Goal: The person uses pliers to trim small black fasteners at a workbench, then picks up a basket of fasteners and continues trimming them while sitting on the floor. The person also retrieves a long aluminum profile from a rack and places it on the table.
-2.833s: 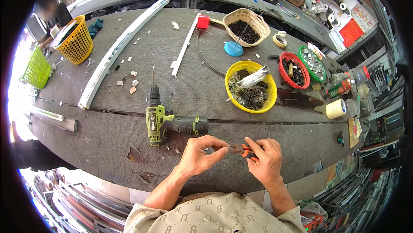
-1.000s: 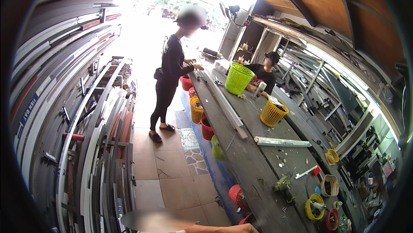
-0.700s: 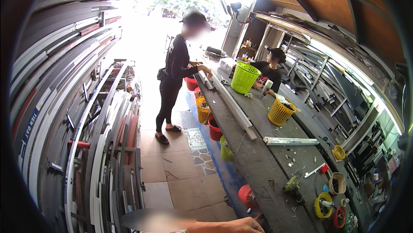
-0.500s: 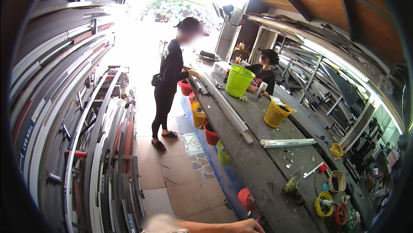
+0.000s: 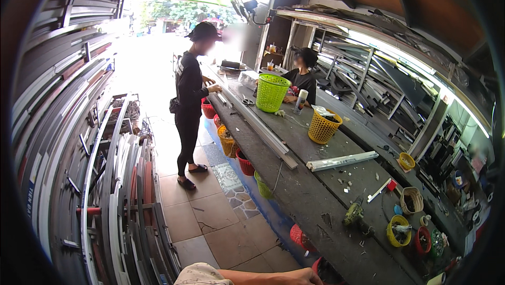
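Observation:
Across the lower edge reaches my left forearm, in a light patterned sleeve, with my left hand [image 5: 306,275] at the near left side of the long dark workbench [image 5: 310,209]. The frame edge cuts off its fingers, so their hold cannot be made out. Close to that hand are a red basket [image 5: 327,273] and another red basket [image 5: 301,236] along the bench side. A green cordless drill [image 5: 354,213] lies on the bench farther right. My right hand is out of sight.
One person [image 5: 189,95] stands left of the bench, hands over metal strips; another person [image 5: 302,77] is behind it. A lime basket [image 5: 272,93], yellow basket [image 5: 324,126], long profiles [image 5: 263,132] and a wrapped bar [image 5: 342,161] rest on it. Racked profiles [image 5: 113,180] line the left.
The view has shifted, so the bench and its contents sit farther left and slightly higher. The standing person's hands have moved apart a little. My left forearm stays at the lower edge.

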`<state>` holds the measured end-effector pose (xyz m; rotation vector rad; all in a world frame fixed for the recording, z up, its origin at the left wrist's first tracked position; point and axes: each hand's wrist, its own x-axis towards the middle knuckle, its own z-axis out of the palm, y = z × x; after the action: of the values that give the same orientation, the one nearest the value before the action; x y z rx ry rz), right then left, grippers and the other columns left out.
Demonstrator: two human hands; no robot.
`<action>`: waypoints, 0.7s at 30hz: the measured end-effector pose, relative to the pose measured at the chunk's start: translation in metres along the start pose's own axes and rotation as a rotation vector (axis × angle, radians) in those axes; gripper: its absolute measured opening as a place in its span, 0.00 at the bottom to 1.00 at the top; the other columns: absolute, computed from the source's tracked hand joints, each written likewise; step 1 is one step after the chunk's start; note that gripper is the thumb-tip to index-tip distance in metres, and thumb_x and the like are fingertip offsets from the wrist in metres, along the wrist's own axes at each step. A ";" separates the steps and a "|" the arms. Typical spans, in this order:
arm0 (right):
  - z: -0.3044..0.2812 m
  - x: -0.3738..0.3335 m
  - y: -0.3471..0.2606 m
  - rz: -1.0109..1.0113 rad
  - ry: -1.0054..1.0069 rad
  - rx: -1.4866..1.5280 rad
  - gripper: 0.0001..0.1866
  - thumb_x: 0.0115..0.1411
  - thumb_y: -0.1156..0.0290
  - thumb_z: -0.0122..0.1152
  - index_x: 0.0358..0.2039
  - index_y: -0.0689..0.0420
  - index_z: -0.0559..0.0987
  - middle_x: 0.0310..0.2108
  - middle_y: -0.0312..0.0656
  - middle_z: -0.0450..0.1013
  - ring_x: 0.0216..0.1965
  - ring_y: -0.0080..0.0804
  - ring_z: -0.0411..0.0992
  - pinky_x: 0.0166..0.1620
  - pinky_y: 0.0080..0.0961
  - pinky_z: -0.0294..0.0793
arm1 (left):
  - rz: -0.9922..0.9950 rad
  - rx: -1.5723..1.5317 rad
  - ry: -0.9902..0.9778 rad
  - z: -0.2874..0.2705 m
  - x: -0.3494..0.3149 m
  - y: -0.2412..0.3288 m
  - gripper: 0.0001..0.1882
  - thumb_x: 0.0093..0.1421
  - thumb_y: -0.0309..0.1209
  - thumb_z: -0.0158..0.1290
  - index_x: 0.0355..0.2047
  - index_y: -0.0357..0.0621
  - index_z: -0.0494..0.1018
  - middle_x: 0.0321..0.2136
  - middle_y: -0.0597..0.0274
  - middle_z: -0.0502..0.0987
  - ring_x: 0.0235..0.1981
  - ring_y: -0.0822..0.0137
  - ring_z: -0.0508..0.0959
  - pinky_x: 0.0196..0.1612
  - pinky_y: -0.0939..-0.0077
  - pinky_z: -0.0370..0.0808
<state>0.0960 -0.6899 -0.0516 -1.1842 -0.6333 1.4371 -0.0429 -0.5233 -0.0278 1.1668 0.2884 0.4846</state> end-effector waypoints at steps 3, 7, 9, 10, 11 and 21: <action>-0.019 0.015 0.019 0.075 -0.325 0.522 0.11 0.71 0.72 0.60 0.53 0.55 0.76 0.25 0.34 0.68 0.21 0.26 0.68 0.27 0.26 0.70 | -0.017 0.045 -0.031 0.002 -0.002 0.004 0.15 0.64 0.34 0.68 0.44 0.33 0.85 0.34 0.60 0.86 0.34 0.69 0.84 0.41 0.70 0.84; -0.021 0.013 0.024 0.008 -0.091 -0.014 0.05 0.72 0.72 0.58 0.47 0.54 0.74 0.23 0.34 0.66 0.21 0.27 0.65 0.27 0.27 0.67 | -0.003 0.027 -0.066 0.004 0.001 0.007 0.15 0.65 0.34 0.68 0.43 0.33 0.84 0.33 0.61 0.86 0.34 0.70 0.84 0.40 0.71 0.83; -0.017 0.011 0.021 0.013 -0.079 -0.049 0.03 0.73 0.72 0.57 0.44 0.53 0.73 0.23 0.34 0.65 0.21 0.27 0.64 0.27 0.28 0.65 | 0.003 0.053 -0.058 0.006 0.004 0.006 0.15 0.65 0.34 0.67 0.42 0.33 0.84 0.32 0.62 0.86 0.34 0.71 0.83 0.40 0.71 0.83; -0.014 0.009 0.019 0.018 -0.077 -0.061 0.02 0.74 0.72 0.56 0.43 0.53 0.72 0.23 0.34 0.65 0.21 0.27 0.63 0.27 0.29 0.65 | 0.004 0.083 -0.051 0.006 0.005 0.007 0.15 0.65 0.35 0.67 0.42 0.33 0.85 0.32 0.62 0.86 0.34 0.71 0.83 0.40 0.71 0.83; -0.013 0.009 0.017 0.019 -0.078 -0.075 0.02 0.74 0.72 0.56 0.41 0.53 0.72 0.22 0.34 0.64 0.21 0.27 0.62 0.27 0.29 0.64 | 0.006 0.115 -0.043 0.007 0.006 0.007 0.15 0.65 0.35 0.67 0.42 0.33 0.85 0.32 0.62 0.86 0.34 0.71 0.83 0.40 0.72 0.83; -0.021 0.006 0.021 -0.118 -0.113 -0.118 0.12 0.75 0.73 0.53 0.31 0.51 0.67 0.20 0.35 0.61 0.19 0.28 0.57 0.26 0.33 0.59 | -0.022 0.043 -0.168 0.017 0.013 0.017 0.15 0.65 0.36 0.68 0.39 0.32 0.84 0.30 0.61 0.86 0.33 0.70 0.85 0.39 0.73 0.82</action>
<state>0.1071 -0.6945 -0.0793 -1.1429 -0.8622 1.3890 -0.0278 -0.5252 -0.0058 1.2370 0.1666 0.3603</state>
